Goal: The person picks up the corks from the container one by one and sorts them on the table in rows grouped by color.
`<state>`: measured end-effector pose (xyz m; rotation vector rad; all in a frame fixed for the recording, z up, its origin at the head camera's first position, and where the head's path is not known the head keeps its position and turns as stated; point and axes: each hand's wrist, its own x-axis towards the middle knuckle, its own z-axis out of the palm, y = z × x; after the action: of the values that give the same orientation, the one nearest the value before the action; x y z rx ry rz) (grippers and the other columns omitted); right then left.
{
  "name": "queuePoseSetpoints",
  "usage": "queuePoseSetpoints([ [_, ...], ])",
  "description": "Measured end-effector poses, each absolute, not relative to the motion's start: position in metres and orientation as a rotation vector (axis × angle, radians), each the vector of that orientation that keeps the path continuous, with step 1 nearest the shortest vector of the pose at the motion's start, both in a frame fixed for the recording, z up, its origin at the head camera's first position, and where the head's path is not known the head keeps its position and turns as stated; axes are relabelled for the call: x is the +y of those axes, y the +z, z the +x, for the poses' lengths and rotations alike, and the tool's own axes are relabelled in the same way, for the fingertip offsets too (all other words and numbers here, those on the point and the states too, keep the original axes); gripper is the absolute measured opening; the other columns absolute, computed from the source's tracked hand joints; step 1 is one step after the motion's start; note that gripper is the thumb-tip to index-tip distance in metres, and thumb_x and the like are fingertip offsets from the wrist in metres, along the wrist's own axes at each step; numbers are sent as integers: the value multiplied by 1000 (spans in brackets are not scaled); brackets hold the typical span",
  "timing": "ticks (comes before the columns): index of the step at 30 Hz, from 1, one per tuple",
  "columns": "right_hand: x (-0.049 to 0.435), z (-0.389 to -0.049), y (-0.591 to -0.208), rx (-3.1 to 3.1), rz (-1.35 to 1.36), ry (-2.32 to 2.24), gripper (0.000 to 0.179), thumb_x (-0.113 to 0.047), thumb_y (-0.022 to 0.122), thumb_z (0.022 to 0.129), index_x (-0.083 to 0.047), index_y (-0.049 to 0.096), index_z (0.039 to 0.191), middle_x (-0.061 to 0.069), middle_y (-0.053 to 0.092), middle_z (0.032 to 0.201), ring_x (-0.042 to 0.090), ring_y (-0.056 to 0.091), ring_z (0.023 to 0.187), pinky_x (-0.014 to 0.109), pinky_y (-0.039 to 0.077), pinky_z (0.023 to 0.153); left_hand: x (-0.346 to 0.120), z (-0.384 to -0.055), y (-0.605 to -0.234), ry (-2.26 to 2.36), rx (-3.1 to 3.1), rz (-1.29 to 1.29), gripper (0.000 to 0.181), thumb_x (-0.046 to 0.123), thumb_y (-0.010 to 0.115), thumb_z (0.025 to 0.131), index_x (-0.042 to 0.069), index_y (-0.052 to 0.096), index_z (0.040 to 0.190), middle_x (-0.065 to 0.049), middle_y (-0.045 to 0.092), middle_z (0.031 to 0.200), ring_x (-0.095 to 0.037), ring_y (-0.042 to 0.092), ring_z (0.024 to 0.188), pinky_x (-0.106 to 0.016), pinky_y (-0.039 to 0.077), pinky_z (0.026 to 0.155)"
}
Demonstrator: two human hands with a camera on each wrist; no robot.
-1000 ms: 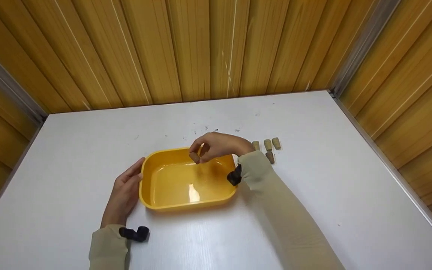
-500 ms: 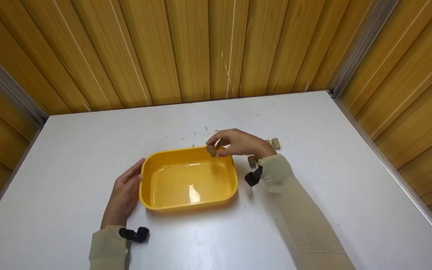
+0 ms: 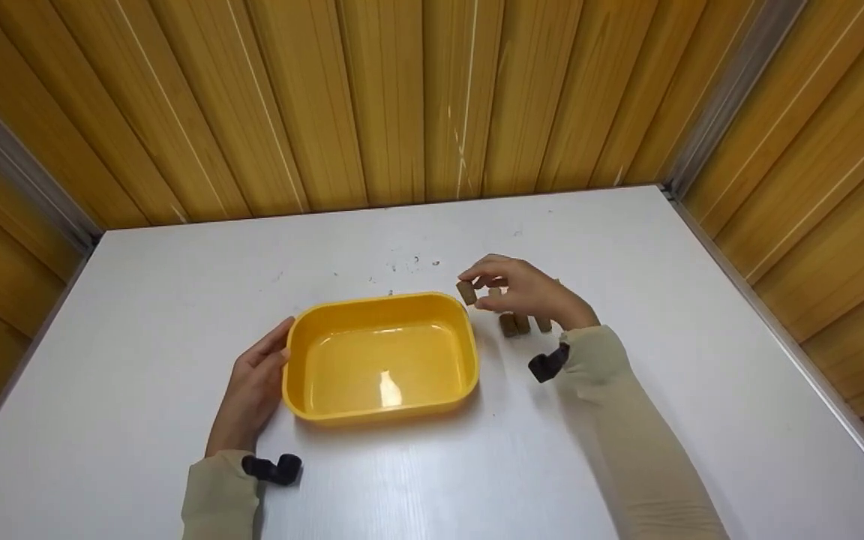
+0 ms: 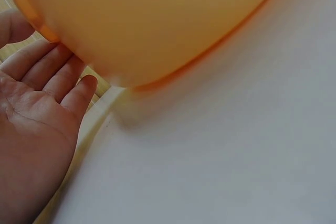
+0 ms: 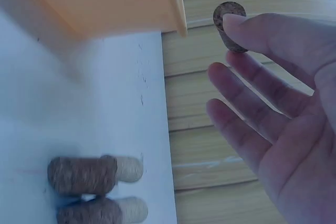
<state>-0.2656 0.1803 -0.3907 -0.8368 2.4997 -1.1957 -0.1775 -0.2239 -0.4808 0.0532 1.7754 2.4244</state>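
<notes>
A yellow plastic tub with rounded corners stands on the white table, nothing in it. At its left side my left hand touches the outer wall, thumb tip at the rim; in the left wrist view the fingers lie nearly straight against it. Just past the tub's far right corner, my right hand pinches a brown cork stopper between thumb and fingertips, the other fingers spread. Below that hand several more stoppers lie on the table, partly hidden. The right wrist view shows dark stoppers beside pale ones.
Wood-patterned panels rise behind the table and along both sides. Small dark marks dot the white tabletop behind the tub. A black wrist camera sits on each sleeve.
My right hand has moved right with the cork stopper, from over the tub to beyond its right rim. More stoppers under the wrist have come into view. My left hand stays in place.
</notes>
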Motion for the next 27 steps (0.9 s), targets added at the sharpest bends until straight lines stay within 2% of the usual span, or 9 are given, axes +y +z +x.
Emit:
queuePoseSetpoints([
  [13, 228, -255, -407, 2560, -761, -1294, 38, -10, 70, 86, -10, 63, 123, 6, 61, 121, 25, 59, 108, 43, 48, 104, -224, -179, -481, 2429, 1773, 47, 57, 6, 49, 97, 3, 28, 150, -6, 27, 158, 0, 44, 131, -19, 39, 107],
  [19, 247, -250, -415, 2592, -740, -1298, 39, -9, 70, 86, -9, 62, 124, 10, 62, 121, 33, 59, 111, 49, 47, 103, -224, -178, -482, 2427, 1778, 52, 55, 6, 48, 98, 4, 30, 150, -5, 28, 158, 0, 44, 131, -20, 39, 108],
  [27, 269, -247, -427, 2613, -710, -1313, 41, -7, 70, 85, -4, 61, 125, 15, 60, 124, 31, 58, 112, 52, 46, 103, -224, -178, -482, 2439, 1770, 62, 55, 6, 47, 98, 4, 29, 150, -7, 26, 158, 0, 45, 131, -20, 39, 108],
])
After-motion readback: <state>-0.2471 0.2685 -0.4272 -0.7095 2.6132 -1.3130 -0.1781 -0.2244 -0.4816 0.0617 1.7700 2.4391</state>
